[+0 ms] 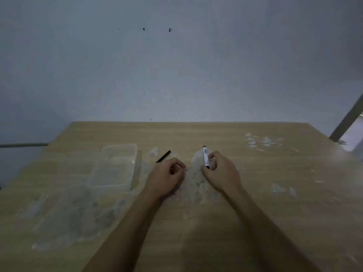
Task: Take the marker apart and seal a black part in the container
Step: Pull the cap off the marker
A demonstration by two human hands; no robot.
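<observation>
While gripped by right hand (pixel 222 171), slim white marker (pixel 205 157).

On the table (pixel 255 193), the container (pixel 115 167) lies left of the black part (pixel 163 156) and marker (pixel 205 157)

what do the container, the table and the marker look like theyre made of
Container: clear, thin plastic, since the table grain shows through its walls. Table: light wood or wood-look laminate, matt, with straight grain lines and whitish smears. Marker, held in the right hand: probably smooth plastic, a white barrel with black ends.
</observation>
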